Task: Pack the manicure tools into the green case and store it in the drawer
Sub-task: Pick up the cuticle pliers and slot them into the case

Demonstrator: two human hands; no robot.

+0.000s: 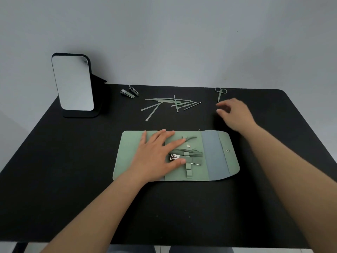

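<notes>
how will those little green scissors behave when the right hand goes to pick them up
The scissors look thin and rigid, probably metal, so light and stiff. Lying flat on the black table, they may slide before lifting. The finger loops offer the right hand an easy hook.

standing mirror (73, 83), black table (54, 179), grey wall (164, 33)

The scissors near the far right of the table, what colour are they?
The scissors are pale green, matching the case; the head view shows this.

Mirror (73, 83) far-left — front table (164, 216) bare.
</notes>
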